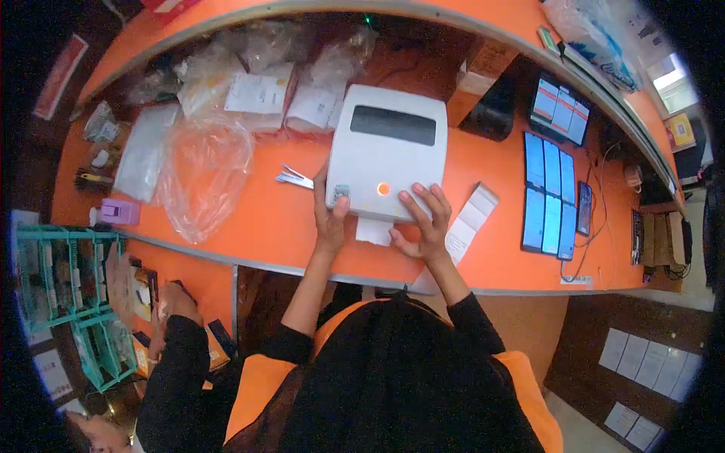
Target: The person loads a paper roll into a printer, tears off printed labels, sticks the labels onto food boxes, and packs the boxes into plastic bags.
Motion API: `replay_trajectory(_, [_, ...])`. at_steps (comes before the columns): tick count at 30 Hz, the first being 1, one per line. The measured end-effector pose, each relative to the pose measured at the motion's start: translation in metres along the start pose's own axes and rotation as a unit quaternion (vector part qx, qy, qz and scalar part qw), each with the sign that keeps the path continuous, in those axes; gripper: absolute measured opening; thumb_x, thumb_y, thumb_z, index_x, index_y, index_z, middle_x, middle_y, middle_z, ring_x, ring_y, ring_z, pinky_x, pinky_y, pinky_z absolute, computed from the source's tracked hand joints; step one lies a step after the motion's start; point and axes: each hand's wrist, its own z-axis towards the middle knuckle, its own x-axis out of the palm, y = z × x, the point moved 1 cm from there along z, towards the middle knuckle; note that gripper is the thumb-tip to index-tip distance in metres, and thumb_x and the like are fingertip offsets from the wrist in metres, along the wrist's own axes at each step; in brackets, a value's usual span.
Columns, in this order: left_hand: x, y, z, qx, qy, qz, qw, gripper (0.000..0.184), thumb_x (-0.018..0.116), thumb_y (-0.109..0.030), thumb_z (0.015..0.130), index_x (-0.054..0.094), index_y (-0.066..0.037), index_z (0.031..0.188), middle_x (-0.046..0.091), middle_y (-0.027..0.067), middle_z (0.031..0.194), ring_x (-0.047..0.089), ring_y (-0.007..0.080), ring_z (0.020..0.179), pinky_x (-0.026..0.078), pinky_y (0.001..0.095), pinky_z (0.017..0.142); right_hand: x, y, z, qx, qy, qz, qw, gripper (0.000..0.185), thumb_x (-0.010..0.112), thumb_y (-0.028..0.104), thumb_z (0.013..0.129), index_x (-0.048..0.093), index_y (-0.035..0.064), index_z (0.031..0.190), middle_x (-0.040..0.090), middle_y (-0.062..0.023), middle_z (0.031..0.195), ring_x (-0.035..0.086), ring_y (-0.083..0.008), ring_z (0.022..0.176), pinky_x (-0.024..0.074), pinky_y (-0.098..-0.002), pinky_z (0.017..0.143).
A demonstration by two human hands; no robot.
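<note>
Can see, largest of all, a wide orange table (502,249). Far left of the white printer (389,170), a green rack (72,275) with many shelves; between rack and printer, nearer, the dark sleeve (177,355) of another person. In the middle of the table, close to its front edge, the printer itself, lying flat, with a dark window on top. To the left of the printer, a clear plastic bag (204,177), loose and crumpled. Well apart to the right of the printer, six lit phones (552,210) in two rows. At the left front corner of the printer, the left hand (331,215), half open, bent along the side, with thumb on top; cannot tell the firmness of this hold. On the right front edge of the printer, the right hand (430,226), spread open, with fingertips on the top and thumb lower. Near the printer's right front, a long paper strip (473,219). Below the printer's front, a white paper slip (373,231), just beside the right thumb. On the printer's top, a round button (384,189), glowing orange.
</note>
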Motion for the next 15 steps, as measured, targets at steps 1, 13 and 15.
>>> replay_trajectory(1, [0.0, -0.002, 0.004, 0.01, 0.001, 0.001, 1.0, 0.088, 0.06, -0.054, 0.087, 0.028, 0.002, 0.146, 0.036, 0.018, 0.147, 0.035, 0.0287, 0.136, 0.029, 0.0433, 0.113, -0.004, 0.004, 0.008, -0.007, -0.008, 0.0, 1.0, 0.066, 0.076, 0.042, 0.072, 0.061, 0.0185, 0.132, 0.047, -0.0055, 0.143, 0.035, -0.0282, 0.135, 0.0312, -0.0425, 0.112])
replay_trajectory(13, [-0.001, 0.008, -0.01, 0.011, 0.008, 0.028, 1.0, 0.082, 0.055, -0.05, 0.092, 0.025, 0.001, 0.148, 0.034, 0.0171, 0.147, 0.034, 0.0294, 0.137, 0.027, 0.0436, 0.114, -0.03, 0.027, 0.03, 0.05, 0.122, -0.044, 0.99, 0.056, 0.056, 0.053, 0.089, 0.055, 0.0254, 0.138, 0.043, -0.0119, 0.127, 0.037, -0.0323, 0.128, 0.0343, -0.0466, 0.097])
replay_trajectory(15, [-0.003, 0.03, -0.028, -0.035, -0.041, 0.054, 0.997, 0.083, 0.049, -0.056, 0.096, 0.019, 0.001, 0.15, 0.029, 0.0167, 0.15, 0.03, 0.0289, 0.139, 0.025, 0.0437, 0.114, -0.04, 0.017, -0.001, 0.158, 0.048, -0.005, 0.986, 0.06, 0.051, 0.05, 0.093, 0.046, 0.0166, 0.143, 0.04, -0.0156, 0.134, 0.034, -0.0341, 0.132, 0.0318, -0.0486, 0.102])
